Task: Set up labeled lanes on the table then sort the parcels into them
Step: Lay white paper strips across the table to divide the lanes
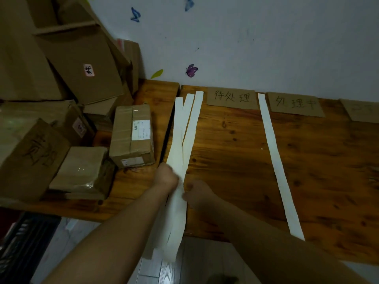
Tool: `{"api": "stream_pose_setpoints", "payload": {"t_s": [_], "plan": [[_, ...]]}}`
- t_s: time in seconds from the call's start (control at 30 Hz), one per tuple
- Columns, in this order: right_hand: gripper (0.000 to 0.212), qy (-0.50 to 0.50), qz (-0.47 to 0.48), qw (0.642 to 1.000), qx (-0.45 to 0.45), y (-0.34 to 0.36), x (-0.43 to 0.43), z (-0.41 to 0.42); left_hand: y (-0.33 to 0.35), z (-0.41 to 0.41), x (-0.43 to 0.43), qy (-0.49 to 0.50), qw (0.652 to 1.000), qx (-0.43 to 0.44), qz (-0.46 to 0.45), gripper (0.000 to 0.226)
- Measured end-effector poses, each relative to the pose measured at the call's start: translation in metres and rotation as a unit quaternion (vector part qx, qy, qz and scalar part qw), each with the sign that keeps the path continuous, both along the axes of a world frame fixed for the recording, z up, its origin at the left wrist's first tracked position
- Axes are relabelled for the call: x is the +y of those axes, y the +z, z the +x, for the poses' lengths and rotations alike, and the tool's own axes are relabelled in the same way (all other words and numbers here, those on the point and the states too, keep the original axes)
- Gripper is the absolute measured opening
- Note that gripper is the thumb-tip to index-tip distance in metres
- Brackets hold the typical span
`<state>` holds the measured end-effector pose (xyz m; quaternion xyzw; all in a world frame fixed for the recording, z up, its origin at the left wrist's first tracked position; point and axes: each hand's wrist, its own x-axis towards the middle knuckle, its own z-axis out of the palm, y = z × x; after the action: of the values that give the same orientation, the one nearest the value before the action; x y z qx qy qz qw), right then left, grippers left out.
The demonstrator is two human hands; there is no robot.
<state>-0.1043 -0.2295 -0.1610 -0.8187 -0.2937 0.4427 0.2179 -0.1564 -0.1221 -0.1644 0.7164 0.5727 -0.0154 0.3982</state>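
Third cardboard label [363,110], at 2 o'clock in the view: cut off by the right edge; writing too faint to read.

Taped parcel [132,136], at 9 o'clock: print on its white shipping sticker too small to read.

Left hand [167,177]: fingers hidden behind the paper strips [185,140] it grips.

Right hand [196,193], at 3 o'clock of the left hand: blurred; hold on the strips cannot be told.

Strips' lower ends, at 6 o'clock past the counter [235,150] edge: blurred, count unclear.

Parcel stack [98,85], at 10 o'clock: cut by the left and top edges.

Butterfly sticker [188,3], at 12 o'clock: cut by the top edge.
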Motion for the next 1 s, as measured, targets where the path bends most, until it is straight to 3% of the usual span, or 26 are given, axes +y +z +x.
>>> {"api": "stream_pose_setpoints", "payload": {"t_s": [0.1,0.2,0.37,0.43,0.47,0.57,0.67,0.73,0.83,1.0], "plan": [[0.035,-0.053,0.033,0.996,0.063,0.01,-0.003,-0.002,0.008,-0.003,0.002,0.074,0.989,-0.089,-0.088,0.038],[0.018,-0.117,0.085,0.982,0.12,0.028,-0.002,0.0,0.025,-0.004,0.006,0.13,0.957,-0.198,-0.169,0.037],[0.013,-0.141,0.104,0.983,0.047,0.059,-0.008,0.014,0.076,0.006,0.003,0.083,0.931,-0.264,-0.238,0.016],[0.007,-0.13,0.104,0.986,0.023,0.073,-0.021,0.025,0.098,0.018,-0.004,0.064,0.918,-0.288,-0.265,0.019],[0.002,-0.121,0.102,0.987,0.004,0.082,-0.03,0.031,0.107,0.026,-0.008,0.055,0.913,-0.299,-0.27,0.027],[0.014,-0.117,0.114,0.987,-0.012,0.102,-0.069,0.051,0.136,0.062,-0.025,0.048,0.904,-0.335,-0.261,0.04],[0.018,-0.147,0.123,0.981,-0.028,0.118,-0.121,0.079,0.166,0.109,-0.053,0.013,0.901,-0.363,-0.235,0.036],[0.005,-0.166,0.126,0.977,-0.053,0.125,-0.155,0.105,0.184,0.143,-0.08,-0.019,0.903,-0.37,-0.217,0.032],[0.018,-0.188,0.131,0.971,-0.071,0.138,-0.208,0.151,0.201,0.2,-0.128,-0.05,0.906,-0.367,-0.207,0.036],[0.016,-0.223,0.144,0.961,-0.081,0.15,-0.289,0.224,0.212,0.285,-0.209,-0.095,0.903,-0.357,-0.219,0.044]]}}
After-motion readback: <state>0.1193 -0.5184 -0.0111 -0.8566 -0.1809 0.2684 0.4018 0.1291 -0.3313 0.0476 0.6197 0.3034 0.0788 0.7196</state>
